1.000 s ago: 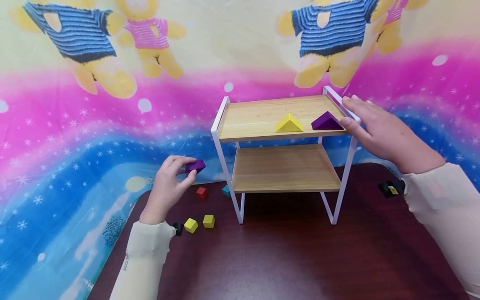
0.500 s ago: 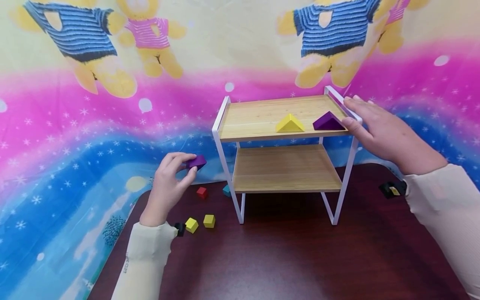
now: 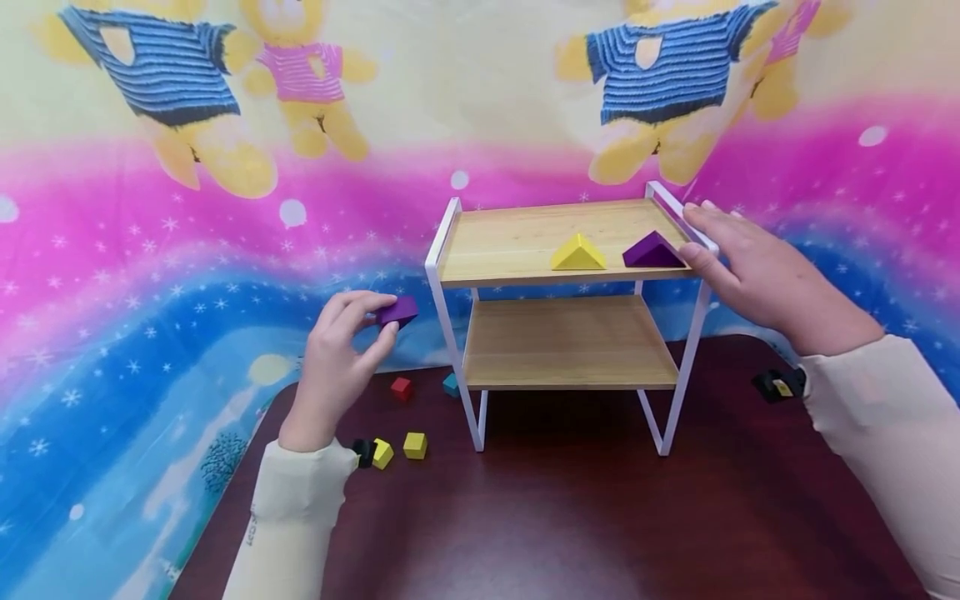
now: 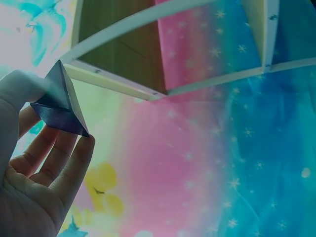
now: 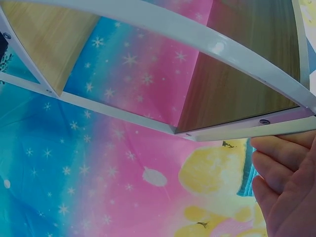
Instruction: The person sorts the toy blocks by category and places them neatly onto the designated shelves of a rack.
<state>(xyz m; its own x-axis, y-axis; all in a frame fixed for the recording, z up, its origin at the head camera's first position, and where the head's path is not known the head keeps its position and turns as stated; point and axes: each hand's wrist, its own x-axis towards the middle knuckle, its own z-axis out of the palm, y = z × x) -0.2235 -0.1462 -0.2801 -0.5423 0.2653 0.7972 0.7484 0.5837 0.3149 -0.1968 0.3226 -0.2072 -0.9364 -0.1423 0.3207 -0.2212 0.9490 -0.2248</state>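
Note:
My left hand (image 3: 332, 364) pinches a purple triangular block (image 3: 397, 311) between thumb and fingers, in the air left of a two-tier shelf (image 3: 570, 343). In the left wrist view the same triangular block (image 4: 61, 101) shows its triangular end and sits at the fingertips. My right hand (image 3: 780, 275) rests with extended fingers on the white rail at the shelf's right end. Close to its thumb, a second purple triangular block (image 3: 652, 251) lies on the top board. A yellow triangular block (image 3: 578, 253) stands to the left of that one.
On the dark table (image 3: 570, 517), left of the shelf, lie a red cube (image 3: 402, 388), a teal block (image 3: 451, 384) partly behind the shelf leg, and two yellow cubes, one (image 3: 416, 445) fully visible. A printed cloth (image 3: 360, 217) hangs behind.
My left hand has risen slightly, carrying the purple triangular block, which has turned a little in the fingers. The right hand stays at the shelf's rail.

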